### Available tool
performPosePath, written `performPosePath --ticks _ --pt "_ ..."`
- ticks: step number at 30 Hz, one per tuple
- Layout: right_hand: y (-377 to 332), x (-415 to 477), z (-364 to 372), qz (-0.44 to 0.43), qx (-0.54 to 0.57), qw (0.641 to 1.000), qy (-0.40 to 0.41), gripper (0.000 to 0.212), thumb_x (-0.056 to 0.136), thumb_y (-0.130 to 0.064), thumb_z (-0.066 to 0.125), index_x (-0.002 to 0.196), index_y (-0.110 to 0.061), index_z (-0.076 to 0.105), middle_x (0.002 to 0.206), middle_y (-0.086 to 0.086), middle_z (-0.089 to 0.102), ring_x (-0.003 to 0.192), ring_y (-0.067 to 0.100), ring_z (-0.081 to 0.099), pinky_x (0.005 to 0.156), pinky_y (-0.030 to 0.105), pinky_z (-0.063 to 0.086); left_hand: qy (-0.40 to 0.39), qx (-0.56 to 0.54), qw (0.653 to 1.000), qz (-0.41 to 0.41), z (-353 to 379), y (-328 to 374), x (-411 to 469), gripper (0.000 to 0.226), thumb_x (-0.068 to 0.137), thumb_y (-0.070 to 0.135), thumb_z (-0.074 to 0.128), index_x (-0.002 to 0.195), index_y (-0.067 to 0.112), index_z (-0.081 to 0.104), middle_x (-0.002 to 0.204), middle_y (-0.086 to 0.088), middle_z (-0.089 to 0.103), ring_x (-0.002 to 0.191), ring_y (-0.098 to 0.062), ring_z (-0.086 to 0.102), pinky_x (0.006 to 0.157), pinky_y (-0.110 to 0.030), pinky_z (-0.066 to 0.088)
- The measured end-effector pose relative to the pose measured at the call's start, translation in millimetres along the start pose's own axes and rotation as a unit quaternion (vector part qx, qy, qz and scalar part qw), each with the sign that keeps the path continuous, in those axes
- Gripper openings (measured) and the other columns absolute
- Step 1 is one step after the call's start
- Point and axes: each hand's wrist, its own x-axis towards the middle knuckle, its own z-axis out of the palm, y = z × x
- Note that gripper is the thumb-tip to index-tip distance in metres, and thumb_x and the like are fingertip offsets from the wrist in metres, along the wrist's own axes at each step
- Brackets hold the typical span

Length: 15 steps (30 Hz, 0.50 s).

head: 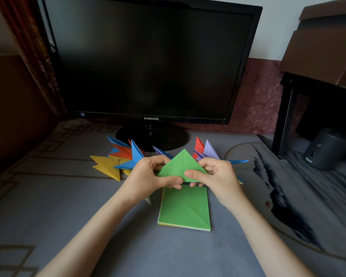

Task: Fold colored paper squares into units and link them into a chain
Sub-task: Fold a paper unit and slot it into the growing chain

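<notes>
Green paper triangle [181, 164] is being held just above the table, apex pointing far, over the far edge of the paper stack [184, 208], whose top sheet is green with a diagonal crease. Left hand [148, 176] is pinching the triangle's lower left corner, thumb lying along the near edge, fingers curled behind the paper. Right hand [218, 174] is pinching the lower right part, thumb pressing flat on the front face, fingers curled behind. Both forearms are reaching in from the near edge and converging toward the middle. Pointed folded units [126, 156] in blue, red, yellow and purple are lying fanned out just beyond the hands, left and right. Grey patterned table cover [88, 216] is lying underneath; dark monitor [152, 56] is standing at the far side.
</notes>
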Motion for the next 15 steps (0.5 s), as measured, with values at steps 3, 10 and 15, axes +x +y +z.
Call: performPosePath --ticks 3,10,15 --pt "-0.3 1.8 0.0 0.008 0.006 1.0 0.021 0.008 0.074 -0.004 0.074 0.073 -0.003 0.066 0.055 0.0 0.067 0.046 0.012 0.06 0.05 0.021 0.042 -0.027 -0.025 0.999 -0.019 -4.1 1.9 1.3 0.024 0.066 0.007 0.075 0.087 0.005 0.065 0.081 -0.011 0.074 0.078 -0.02 0.073 0.069 -0.023 0.058" --pt "1.1 3.7 -0.5 0.021 0.01 1.0 0.017 0.008 0.076 -0.003 0.073 0.076 -0.001 0.065 0.054 0.0 0.067 0.045 0.012 0.06 0.05 0.022 0.044 -0.119 -0.048 0.991 -0.046 -15.3 1.5 1.8 0.035 0.085 -0.013 0.054 0.109 0.012 0.06 0.095 -0.006 0.074 0.097 -0.02 0.07 0.075 -0.026 0.058" --pt "2.3 5.1 -3.1 0.019 0.015 1.0 0.018 0.011 0.076 -0.004 0.073 0.079 0.003 0.065 0.054 0.001 0.067 0.044 0.011 0.059 0.049 0.022 0.043 -0.156 -0.062 0.985 -0.04 -23.3 2.5 0.7 0.051 0.089 -0.014 0.047 0.129 0.018 0.05 0.107 -0.01 0.071 0.107 -0.024 0.066 0.082 -0.03 0.057"
